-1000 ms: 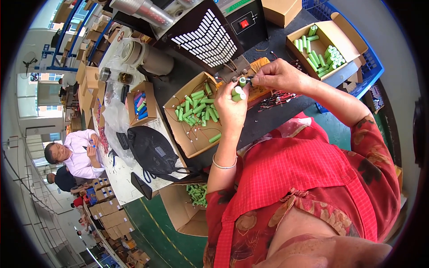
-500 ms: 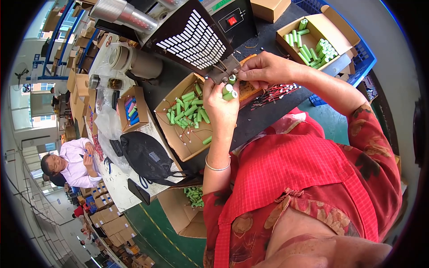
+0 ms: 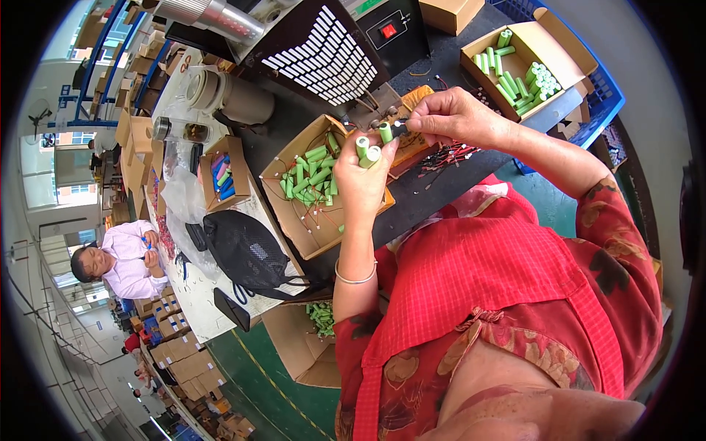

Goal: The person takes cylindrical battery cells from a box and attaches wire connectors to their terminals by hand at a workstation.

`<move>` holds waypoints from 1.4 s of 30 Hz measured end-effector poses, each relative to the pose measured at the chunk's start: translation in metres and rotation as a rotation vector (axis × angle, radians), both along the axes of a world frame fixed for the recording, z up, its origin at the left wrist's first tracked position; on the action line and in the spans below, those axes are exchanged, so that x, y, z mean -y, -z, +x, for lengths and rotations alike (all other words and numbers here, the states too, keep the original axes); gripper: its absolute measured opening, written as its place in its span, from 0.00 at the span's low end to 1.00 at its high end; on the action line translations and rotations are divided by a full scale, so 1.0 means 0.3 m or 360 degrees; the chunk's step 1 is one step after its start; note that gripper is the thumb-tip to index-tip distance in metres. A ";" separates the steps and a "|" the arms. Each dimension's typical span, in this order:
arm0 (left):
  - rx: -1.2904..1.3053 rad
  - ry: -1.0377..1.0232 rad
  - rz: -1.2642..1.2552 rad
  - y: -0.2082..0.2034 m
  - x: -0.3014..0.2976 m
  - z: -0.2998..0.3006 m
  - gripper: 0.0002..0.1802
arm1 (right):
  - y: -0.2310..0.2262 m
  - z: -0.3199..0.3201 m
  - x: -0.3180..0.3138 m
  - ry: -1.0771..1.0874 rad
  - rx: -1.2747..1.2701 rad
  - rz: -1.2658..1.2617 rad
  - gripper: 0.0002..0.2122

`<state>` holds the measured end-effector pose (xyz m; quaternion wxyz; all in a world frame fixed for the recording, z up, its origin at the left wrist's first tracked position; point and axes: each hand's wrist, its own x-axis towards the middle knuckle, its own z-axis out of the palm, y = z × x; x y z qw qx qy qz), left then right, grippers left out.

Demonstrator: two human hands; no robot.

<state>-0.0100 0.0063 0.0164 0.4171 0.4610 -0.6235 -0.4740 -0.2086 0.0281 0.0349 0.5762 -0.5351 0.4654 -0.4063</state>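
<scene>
Two green cells (image 3: 367,151) sit clenched in the left hand (image 3: 364,184); the right hand (image 3: 456,117) pinches a third cell (image 3: 385,132).

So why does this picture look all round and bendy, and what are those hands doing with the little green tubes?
The picture comes from a wide camera worn on a person's head, looking down, so straight edges bend near the rim. There is no robot, just two bare hands. The left hand holds two green tubes upright. The right hand pinches a third green tube beside them, close to a black machine with a slotted white panel. On the dark table sits an open cardboard box of more green tubes with thin wires. A second box of tubes lies farther right. A black bag rests to the left.
</scene>
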 end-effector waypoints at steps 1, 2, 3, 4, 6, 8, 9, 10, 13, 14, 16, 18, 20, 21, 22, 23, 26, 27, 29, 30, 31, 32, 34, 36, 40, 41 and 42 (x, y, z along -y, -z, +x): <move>0.0029 -0.0104 -0.0201 0.031 0.003 -0.019 0.09 | 0.004 0.009 0.007 -0.0003 0.0001 -0.0005 0.11; 0.0074 -0.0081 -0.0356 0.049 0.010 -0.025 0.10 | 0.009 0.014 0.016 -0.0010 -0.0061 0.0010 0.11; 0.0119 -0.0053 -0.0507 0.056 0.017 -0.031 0.11 | 0.016 0.016 0.025 -0.0013 -0.0122 0.0028 0.10; 0.0159 -0.0020 -0.0432 0.059 0.016 -0.033 0.14 | 0.023 0.017 0.031 -0.0003 -0.0136 0.0057 0.11; 0.0182 -0.0019 -0.0456 0.055 0.020 -0.039 0.15 | 0.021 0.018 0.036 0.0005 -0.0183 0.0051 0.11; 0.0219 -0.0031 -0.0474 0.058 0.026 -0.044 0.15 | 0.015 0.019 0.039 0.0013 -0.0231 0.0054 0.11; 0.0237 -0.0046 -0.0465 0.053 0.024 -0.041 0.16 | 0.012 0.025 0.038 0.0016 -0.0214 0.0043 0.11; 0.0313 -0.0058 -0.0422 0.035 0.017 -0.042 0.15 | 0.008 0.029 0.036 0.0019 -0.0197 0.0034 0.11; 0.0330 -0.0066 -0.0359 0.037 0.022 -0.044 0.15 | 0.012 0.031 0.036 0.0076 -0.0204 0.0048 0.11; 0.0334 -0.0065 -0.0355 0.050 0.028 -0.045 0.15 | 0.018 0.033 0.035 0.0095 -0.0241 0.0021 0.12; 0.0138 -0.0133 -0.0493 0.061 0.029 -0.057 0.07 | 0.016 0.033 0.028 0.0076 -0.0283 0.0040 0.11; 0.0142 -0.0167 -0.0497 0.053 0.026 -0.038 0.07 | 0.032 0.039 0.017 0.0218 -0.0137 -0.0139 0.12; -0.0051 -0.0257 -0.0027 0.008 0.010 0.008 0.14 | 0.060 0.008 -0.018 0.0542 -0.0417 -0.0834 0.10; -0.0141 -0.0294 -0.0067 -0.001 0.012 0.046 0.19 | 0.071 -0.026 -0.044 0.0546 -0.0643 -0.1124 0.07; -0.0090 -0.0428 0.0040 -0.036 0.006 0.082 0.21 | 0.084 -0.033 -0.081 0.0389 -0.0655 -0.1246 0.05; 0.0009 -0.0504 -0.0056 0.002 0.030 0.145 0.22 | 0.102 -0.030 -0.117 0.0230 -0.0664 -0.1366 0.04; -0.0434 -0.0506 0.0213 0.023 0.036 0.263 0.17 | 0.242 0.009 -0.195 -0.0222 -0.0950 -0.1487 0.07; -0.0587 -0.0419 0.0379 0.022 0.030 0.302 0.15 | 0.266 0.026 -0.213 -0.0285 -0.1225 -0.1399 0.10; -0.0758 -0.0428 0.0501 0.067 0.020 0.369 0.14 | 0.285 0.049 -0.228 -0.0268 -0.1426 -0.1433 0.13; -0.0810 -0.0360 0.0496 0.061 0.007 0.364 0.12 | 0.301 0.057 -0.230 -0.0244 -0.1634 -0.1459 0.15; -0.0807 -0.0356 0.0541 0.055 -0.005 0.355 0.13 | 0.335 0.048 -0.235 -0.0316 -0.1632 -0.1435 0.20; -0.0806 -0.0350 0.0586 0.050 -0.012 0.350 0.13 | 0.367 0.036 -0.233 -0.0380 -0.1574 -0.1595 0.19; -0.0765 -0.0262 0.0606 0.047 -0.026 0.340 0.16 | 0.377 -0.001 -0.217 -0.0561 -0.1507 -0.2050 0.18; -0.0695 -0.0240 0.0651 0.027 -0.047 0.313 0.18 | 0.366 -0.017 -0.214 -0.0756 -0.1189 -0.1904 0.16; -0.0782 -0.0033 0.0634 0.022 -0.052 0.222 0.19 | 0.302 -0.002 -0.195 -0.0355 -0.0564 -0.1610 0.05; -0.0789 0.0019 0.0609 0.020 -0.047 0.188 0.19 | 0.260 0.000 -0.185 -0.0208 -0.0502 -0.1510 0.05; -0.0818 0.0053 0.0599 0.008 -0.049 0.161 0.19 | 0.210 0.009 -0.177 -0.0074 -0.0429 -0.1406 0.05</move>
